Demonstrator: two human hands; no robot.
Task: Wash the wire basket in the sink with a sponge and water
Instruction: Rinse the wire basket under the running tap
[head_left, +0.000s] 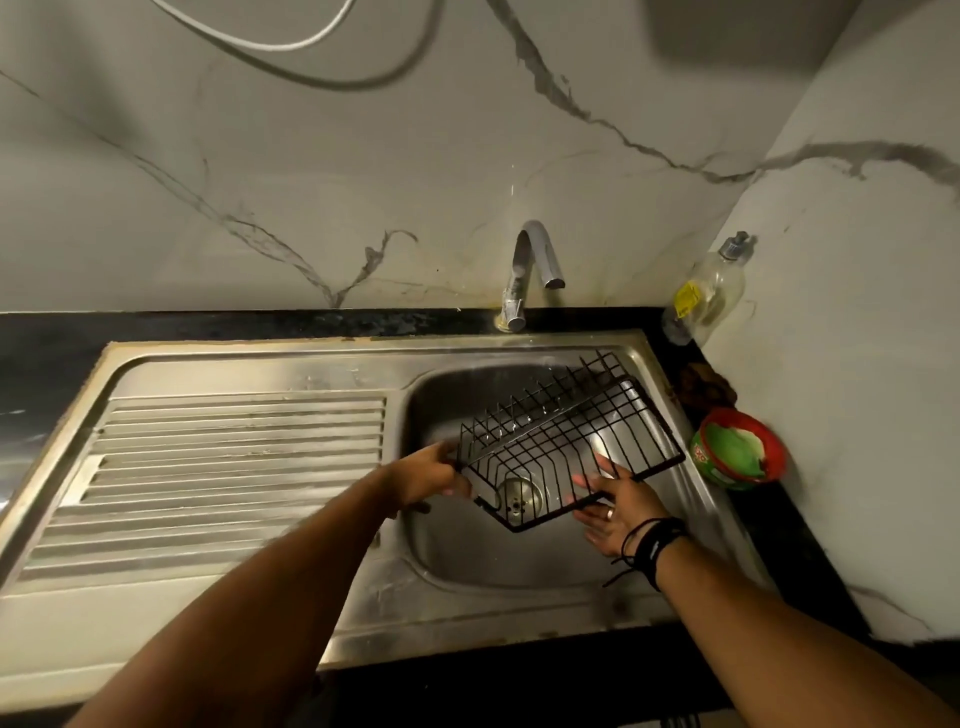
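The black wire basket (566, 441) is held tilted over the bowl of the stainless steel sink (244, 545), its far right corner leaning on or near the sink's right rim and its near left corner above the round metal drain (518, 500). The left hand (431, 475) has its grip clenched round the basket's near left corner. The right hand (618, 512) lies with straight fingers against the near edge of the frame, more propping than holding (a ring and black wrist cords show on it).

The curved chrome tap (535, 265) shows no water, and no sponge can be seen in either hand. The risks, as I judge them:

- With only one hand truly gripping, a wet basket could twist and drop against the bowl.
- The raised right corner could swing into the red and green round tub (737, 448) on the black counter (769, 514) to the right.
- Fingers could catch between the wires.
- Reaching for the clear plastic soap bottle (709, 293) in the far right corner would leave the basket on one hand alone.
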